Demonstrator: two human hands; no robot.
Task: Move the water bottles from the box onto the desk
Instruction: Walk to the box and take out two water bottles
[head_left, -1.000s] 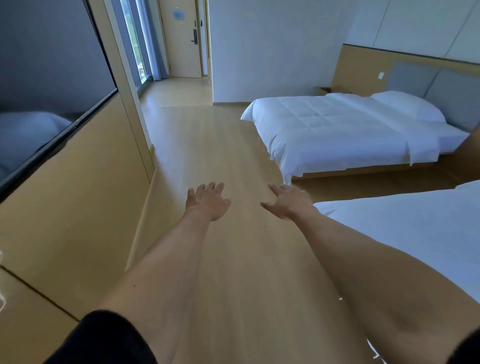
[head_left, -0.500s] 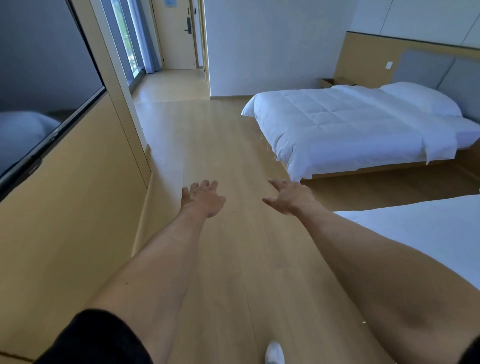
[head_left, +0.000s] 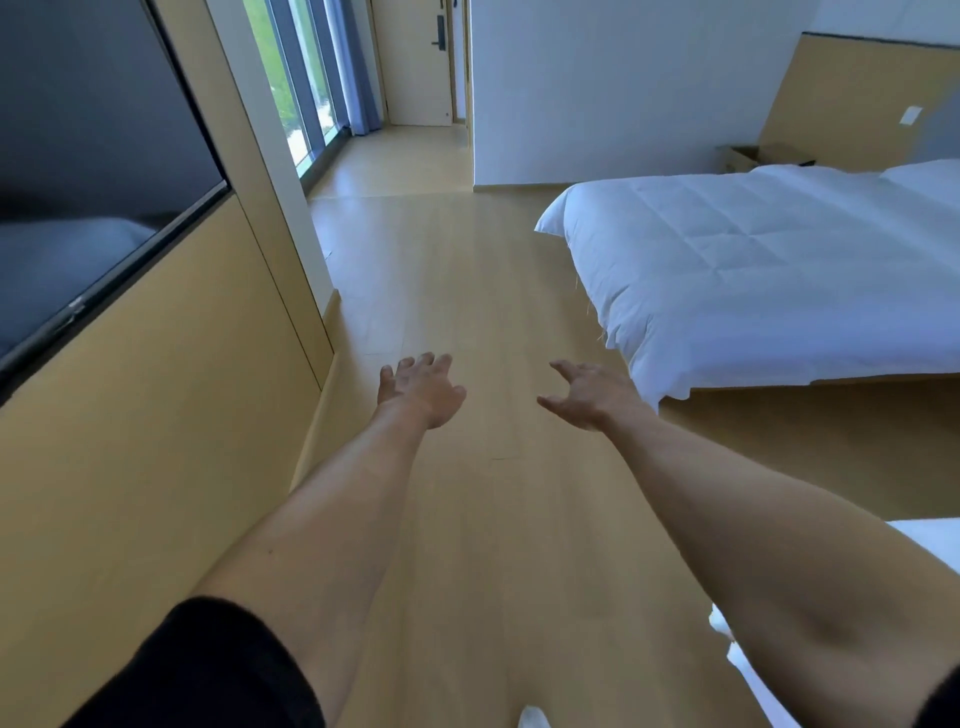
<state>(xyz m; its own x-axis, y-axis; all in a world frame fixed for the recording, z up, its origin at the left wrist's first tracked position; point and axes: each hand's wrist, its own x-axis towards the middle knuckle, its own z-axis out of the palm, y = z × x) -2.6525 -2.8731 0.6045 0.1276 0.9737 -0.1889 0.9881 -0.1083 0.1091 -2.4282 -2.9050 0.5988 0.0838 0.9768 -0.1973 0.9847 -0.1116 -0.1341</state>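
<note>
- The left hand (head_left: 421, 392) is stretched forward over the floor (head_left: 467, 291), fingers spread and relaxed, and it holds nothing.
- The right hand (head_left: 592, 395) is out beside it, apart from the left, fingers loosely spread, also with nothing in it.
- No bottles are visible. A cardboard box (head_left: 761, 156) stands far away behind the bed (head_left: 779, 260), near the headboard wall; I judge this may be the box of the task, but what is inside it is hidden.
- The table is not in view at all, so I cannot tell where the bottles must go.
- On the left is a wall panel with a dark screen (head_left: 93, 171); a second bed (head_left: 930, 540) shows only its corner at the right edge.
- The task seems not started: the person is on the way, well apart from the box.
- Risks, as I judge them: the path is between the wall panel and the bed corner, so a leg could hit the bed frame while the eyes look ahead.
- If this box is the wrong one, the walk is wasted.
- Later, taking too many bottles in the two hands could make one slip on the long way to the table.
</note>
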